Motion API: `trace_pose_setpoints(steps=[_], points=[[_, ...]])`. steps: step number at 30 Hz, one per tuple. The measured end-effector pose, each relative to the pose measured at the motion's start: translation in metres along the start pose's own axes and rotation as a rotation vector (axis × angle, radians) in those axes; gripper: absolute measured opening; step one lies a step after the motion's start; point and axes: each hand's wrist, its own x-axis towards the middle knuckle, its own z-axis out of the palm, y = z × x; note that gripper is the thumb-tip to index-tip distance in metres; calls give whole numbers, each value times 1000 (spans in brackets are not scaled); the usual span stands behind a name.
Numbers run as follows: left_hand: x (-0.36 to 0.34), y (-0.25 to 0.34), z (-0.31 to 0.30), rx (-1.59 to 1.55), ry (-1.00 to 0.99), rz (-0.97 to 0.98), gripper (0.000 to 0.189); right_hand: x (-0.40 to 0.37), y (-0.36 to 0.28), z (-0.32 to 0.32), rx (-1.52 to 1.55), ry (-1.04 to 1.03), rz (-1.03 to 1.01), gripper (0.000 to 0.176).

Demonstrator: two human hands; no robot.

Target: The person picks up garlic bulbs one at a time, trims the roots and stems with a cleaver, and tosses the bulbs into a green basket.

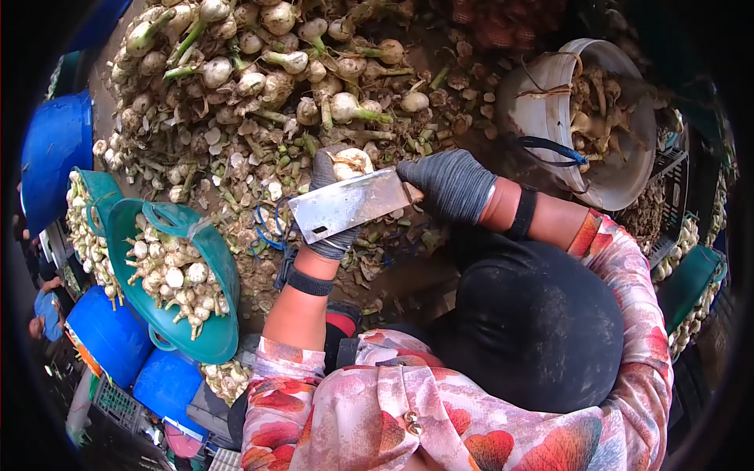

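Observation:
My right hand [449, 185], in a grey glove, is closed round the handle of a cleaver [344, 206]. Its broad metal blade reaches left across my left hand [322, 173], hiding much of that palm. Also gloved, the left hand grips a garlic bulb [351, 163] whose pale, dirt-streaked side shows just above the blade's upper edge. Under both hands the ground is strewn with cut stems and peelings [314, 286]. Ahead of them rises a large heap of garlic bulbs [259, 78], many with green stalks attached.
On the left a teal basket [224, 275] holds trimmed bulbs, with blue tubs [59, 165] around it. A whitish bucket [542, 118] lies tipped at the right with stalks inside. Red net sacks [503, 27] are at the back. A person [49, 308] in blue is at the far left.

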Motion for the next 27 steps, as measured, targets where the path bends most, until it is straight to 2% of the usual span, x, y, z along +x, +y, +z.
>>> trace_pose_setpoints(steps=[2,5,7,9,11,12,13,14,15,17,19,21,23,24,25,27], points=[[1,4,-1,268,-1,139,42,0,9,3,-10,-3,47,22],[-4,6,2,171,-27,94,45,0,32,27,-61,51,17,25],[-8,46,4,261,108,12,57,-9,51,26,27,78,258,31],[-13,59,1,399,82,227,61,-24,69,13,153,141,521,36],[-7,51,2,311,79,59,62,-22,66,23,434,157,430,41],[-4,40,5,367,69,67,63,-16,60,28,603,156,423,43],[8,37,8,428,74,95,64,0,52,20,760,166,395,44],[13,37,15,691,69,249,69,6,46,7,699,42,326,47],[16,35,20,809,4,270,73,8,37,3,816,12,298,48],[17,52,28,816,62,408,79,17,30,-4,1038,-48,216,49],[12,59,26,542,235,403,83,16,30,-10,947,58,163,48],[14,42,24,44,235,110,63,15,32,-7,956,164,98,51],[14,31,24,-768,56,-395,50,15,29,-2,892,133,71,54],[15,28,30,-728,20,-348,40,15,26,1,811,153,43,54],[18,25,30,-881,-66,-428,39,16,27,1,723,177,13,54],[24,18,28,-505,-29,-442,38,7,28,-12,541,91,40,53]])
